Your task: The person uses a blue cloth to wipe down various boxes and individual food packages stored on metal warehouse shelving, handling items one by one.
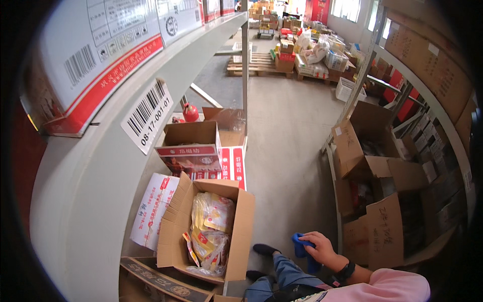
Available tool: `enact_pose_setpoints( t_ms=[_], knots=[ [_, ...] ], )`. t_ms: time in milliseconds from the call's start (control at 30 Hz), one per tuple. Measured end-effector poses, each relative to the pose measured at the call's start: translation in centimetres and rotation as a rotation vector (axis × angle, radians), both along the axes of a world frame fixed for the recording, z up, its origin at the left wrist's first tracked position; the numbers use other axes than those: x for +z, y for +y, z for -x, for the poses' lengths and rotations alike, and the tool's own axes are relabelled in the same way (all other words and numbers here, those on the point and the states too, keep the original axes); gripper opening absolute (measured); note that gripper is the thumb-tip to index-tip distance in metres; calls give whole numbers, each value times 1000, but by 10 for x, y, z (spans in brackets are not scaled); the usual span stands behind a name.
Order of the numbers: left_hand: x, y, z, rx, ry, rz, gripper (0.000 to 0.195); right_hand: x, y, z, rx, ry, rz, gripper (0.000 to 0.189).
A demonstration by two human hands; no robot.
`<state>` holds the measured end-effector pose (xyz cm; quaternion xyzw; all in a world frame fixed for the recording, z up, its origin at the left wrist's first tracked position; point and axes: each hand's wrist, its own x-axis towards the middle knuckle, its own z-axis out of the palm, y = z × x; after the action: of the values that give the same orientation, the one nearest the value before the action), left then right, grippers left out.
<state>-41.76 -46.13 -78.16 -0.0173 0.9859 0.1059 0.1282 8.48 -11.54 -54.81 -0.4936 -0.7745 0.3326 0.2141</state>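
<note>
My right hand [320, 247], below a dark wristband and a pink sleeve, grips a blue object [299, 247] low over the aisle floor. Its exact kind is not clear, and part of it is hidden behind the fingers. My left hand is out of view. To the left of my legs stands an open cardboard carton [243, 226] with its flaps up. Inside lie yellow-and-white printed packets [215, 211], some beneath clear plastic film [220, 241].
A metal shelf beam [86, 158] with a barcode label runs close on my left. White-and-red cartons [102, 45] sit above it. Open cartons [385, 230] line the right-hand rack. Grey floor [286, 151] leads to loaded wooden pallets [260, 62].
</note>
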Motion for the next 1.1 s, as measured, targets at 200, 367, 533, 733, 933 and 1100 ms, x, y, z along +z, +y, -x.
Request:
enact_pose_setpoints(
  t_ms=[200,367,533,733,933,1100],
  knots=[
    [24,-17,-19,124,13,-131,36,-1,5,6,56,14,12,31],
    [59,-19,-40,268,59,-323,37,11,39,14,93,78,3,31],
    [116,-10,-50,401,140,-640,38,26,66,24,93,231,-49,28],
    [168,-47,-124,587,252,-1077,39,40,108,80,274,401,57,29],
    [204,10,-154,516,218,-1573,40,67,132,178,402,627,200,27],
    [297,133,-182,417,-46,-1896,54,151,85,244,803,809,-146,33]
  ],
)
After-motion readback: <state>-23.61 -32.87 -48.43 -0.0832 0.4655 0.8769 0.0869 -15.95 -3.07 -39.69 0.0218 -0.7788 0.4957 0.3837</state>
